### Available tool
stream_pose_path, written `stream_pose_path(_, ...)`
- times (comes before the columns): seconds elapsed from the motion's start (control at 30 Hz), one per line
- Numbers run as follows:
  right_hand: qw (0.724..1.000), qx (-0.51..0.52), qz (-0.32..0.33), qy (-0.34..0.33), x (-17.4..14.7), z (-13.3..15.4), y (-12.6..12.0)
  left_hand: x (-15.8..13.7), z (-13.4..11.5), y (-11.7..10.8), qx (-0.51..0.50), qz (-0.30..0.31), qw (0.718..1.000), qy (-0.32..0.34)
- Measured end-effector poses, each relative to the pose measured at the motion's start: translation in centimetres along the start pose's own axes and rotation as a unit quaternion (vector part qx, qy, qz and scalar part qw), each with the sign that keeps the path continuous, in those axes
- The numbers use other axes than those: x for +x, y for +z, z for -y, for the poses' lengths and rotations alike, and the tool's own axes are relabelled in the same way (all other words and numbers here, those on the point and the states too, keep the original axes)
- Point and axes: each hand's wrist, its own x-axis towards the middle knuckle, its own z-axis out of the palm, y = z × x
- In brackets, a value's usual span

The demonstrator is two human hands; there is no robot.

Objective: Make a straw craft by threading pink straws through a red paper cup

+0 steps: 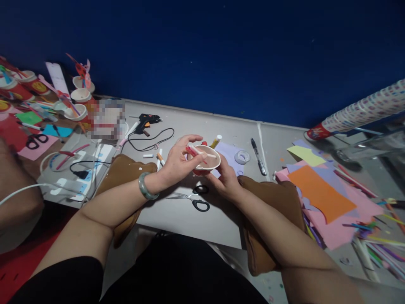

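My right hand [228, 180] is wrapped round the side of a red paper cup [216, 157], whose white mouth tilts towards me. My left hand [179, 164] is closed, pinching a thin pink-and-white stick [196, 153] over the cup's rim. The stick's exact kind is unclear, and fingers cover part of it. Just below the cup lie black-handled scissors [189, 196]. Behind it a yellow marker [216, 141] rests by a sheet of lilac paper [228, 150]. A roll of clear tape [242, 157] is to the right.
A black glue gun [147, 122] with its cord lies back left, near a power strip [95, 173]. A black marker [258, 157] lies right of the tape. Coloured paper [321, 192] and stacked paper cups [360, 107] fill the right. Another person's arm [19, 194] is at left.
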Motion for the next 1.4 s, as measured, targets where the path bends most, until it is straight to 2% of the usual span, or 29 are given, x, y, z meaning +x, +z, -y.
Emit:
stream_pose_path(0.27, 0.998, -0.051, -0.01, -0.022, -0.1, 0.3, -0.3, 0.0, -0.3, -0.2, 0.034, 0.028, 0.999, -0.01)
stream_pose_path(0.5, 0.995, -0.087, -0.022, -0.039, -0.3, 0.5, -0.3, 0.2, -0.1, -0.3, 0.038, 0.083, 0.996, -0.017)
stream_pose_path(0.7, 0.992, -0.124, -0.002, -0.03, -0.6, 0.7, -0.3, 0.1, -0.1, -0.5, 0.071, 0.127, 0.988, 0.054)
stream_pose_path(0.87, 0.993, -0.109, -0.017, -0.052, -0.7, 0.5, -0.2, -0.1, -0.4, -0.6, 0.103, 0.132, 0.982, 0.092)
stream_pose_path(1.03, 0.994, -0.108, -0.019, -0.023, -1.0, 0.5, 0.0, -0.2, -0.5, -0.5, 0.125, 0.147, 0.974, 0.121)
stream_pose_path(1.4, 0.993, -0.118, -0.03, 0.005, -1.5, 0.7, 0.6, -0.7, -0.7, 0.0, 0.099, 0.134, 0.978, 0.123)
